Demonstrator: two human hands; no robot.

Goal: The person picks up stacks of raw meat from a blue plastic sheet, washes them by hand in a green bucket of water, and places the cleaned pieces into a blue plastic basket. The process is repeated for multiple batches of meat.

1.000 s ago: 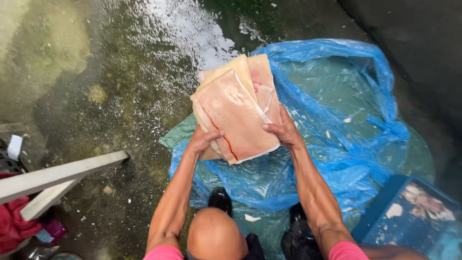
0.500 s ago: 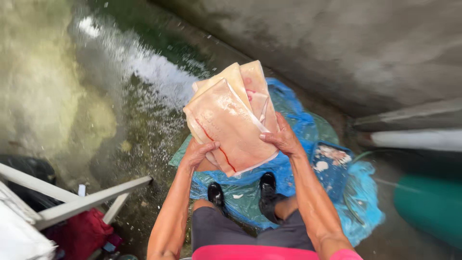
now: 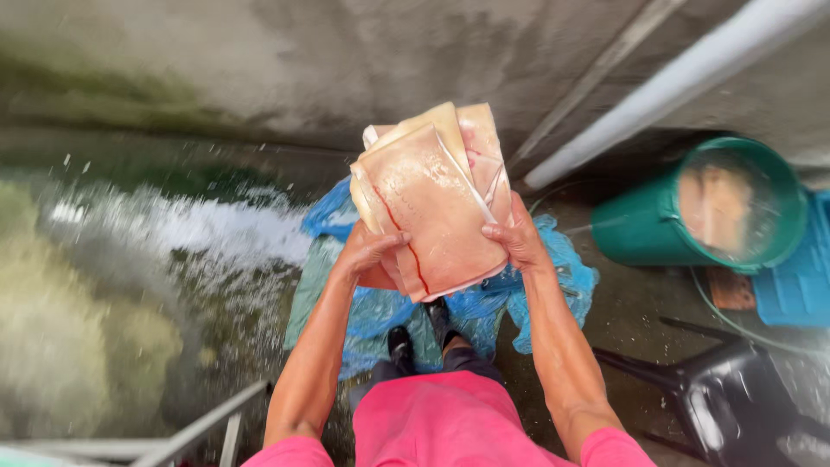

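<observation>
A stack of pale pink, flat slabs that look like raw skin or meat (image 3: 432, 195) is held up in front of me. My left hand (image 3: 367, 255) grips its lower left edge from underneath. My right hand (image 3: 517, 238) clasps its right edge, fingers curled over the top slab. Below the stack a crumpled blue plastic sheet (image 3: 553, 277) lies on the wet concrete floor, around my black shoes (image 3: 400, 344).
A green bucket (image 3: 705, 207) holding more pale slabs stands at the right beside a blue crate (image 3: 795, 281). A white pipe (image 3: 666, 91) slants along the concrete wall. A dark stool (image 3: 718, 398) sits lower right. Wet, mossy floor spreads left; pale metal bars (image 3: 203, 424) at the bottom left.
I have stood up and turned right with the stack in both hands. The blue sheet now lies farther below, and the green bucket, pipe and wall have come into view.
</observation>
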